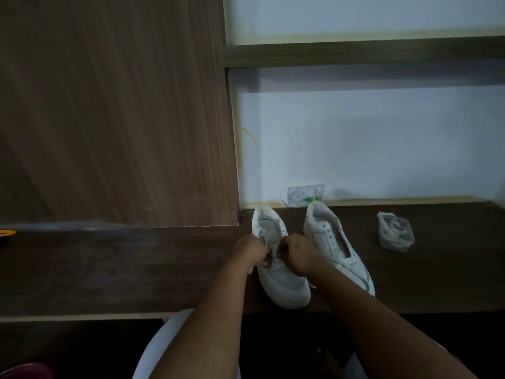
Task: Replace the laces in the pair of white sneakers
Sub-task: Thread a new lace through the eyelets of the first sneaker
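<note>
The lace (274,256) is thin, limp and light, so it will give no resistance but will flop and twist; my guess is it is best pinched close to its stiff tip, where it can be steered through an eyelet. It runs across the lower eyelets of the near sneaker (278,265), and both hands are working it. The left hand (252,251) and the right hand (297,255) sit almost together over the tongue, fingers curled and pinching at the lace, though the dim light hides exactly how each end is held. The sneaker itself looks light, with a soft upper and a firmer sole, likely to slide unless steadied. Just right of the right hand stands the second sneaker (337,242), its eyelets bare. Further right, well apart from the hands, a small clear box (395,232) holds a coiled lace. All rest on a dark wooden desk (123,269), smooth-looking. Beyond the hands rises a pale wall (369,146) with a socket plate (305,196); left of them stands a wood-grain panel (114,105).
</note>
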`<state>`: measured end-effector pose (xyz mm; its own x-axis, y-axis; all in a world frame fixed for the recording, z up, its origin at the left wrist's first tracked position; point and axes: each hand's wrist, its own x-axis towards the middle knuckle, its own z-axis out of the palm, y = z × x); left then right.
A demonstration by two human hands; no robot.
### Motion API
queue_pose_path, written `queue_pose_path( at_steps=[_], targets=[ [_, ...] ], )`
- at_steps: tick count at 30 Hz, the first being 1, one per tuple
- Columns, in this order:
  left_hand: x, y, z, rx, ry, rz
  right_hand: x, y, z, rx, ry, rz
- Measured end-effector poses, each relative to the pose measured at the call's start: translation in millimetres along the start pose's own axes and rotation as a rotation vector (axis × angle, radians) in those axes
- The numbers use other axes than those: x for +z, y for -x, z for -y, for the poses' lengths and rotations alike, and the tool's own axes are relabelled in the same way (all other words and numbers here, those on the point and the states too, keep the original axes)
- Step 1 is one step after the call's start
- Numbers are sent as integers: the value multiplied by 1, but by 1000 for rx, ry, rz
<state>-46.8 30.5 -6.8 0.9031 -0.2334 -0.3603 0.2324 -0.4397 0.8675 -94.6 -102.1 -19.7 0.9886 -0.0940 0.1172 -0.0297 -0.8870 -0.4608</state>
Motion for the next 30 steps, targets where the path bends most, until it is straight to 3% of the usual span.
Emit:
queue_pose_path(
  at_steps=[5, 11, 15, 21, 23, 24, 26, 28, 30],
  targets=[
    [0, -1, -2, 22, -45, 0, 9, -3, 1, -6, 38, -9],
    [-8, 1, 0, -16, 30, 137, 6, -4, -7, -52, -145, 48],
    [-10, -3, 6, 55, -32, 103, 6, -5, -8, -69, -210, 31],
    [-35, 3, 5, 71, -280, 113, -7, -10, -8, -2, -173, 142],
    [-62, -2, 5, 46, -298, 16, -9, -10, -7, 17, -202, 158],
    [-77, -6, 5, 39, -177, -80, -10, -11, -7, 33, -239, 158],
    [-103, -8, 2, 61, 366, -242, -13, -11, -8, 81, -327, 152],
    [-117, -2, -4, 133, 1030, -280, -16, -11, -10, 85, -330, 174],
    [-120, 8, -9, 162, 1411, -255, -17, -11, -12, 73, -313, 201]
  ],
)
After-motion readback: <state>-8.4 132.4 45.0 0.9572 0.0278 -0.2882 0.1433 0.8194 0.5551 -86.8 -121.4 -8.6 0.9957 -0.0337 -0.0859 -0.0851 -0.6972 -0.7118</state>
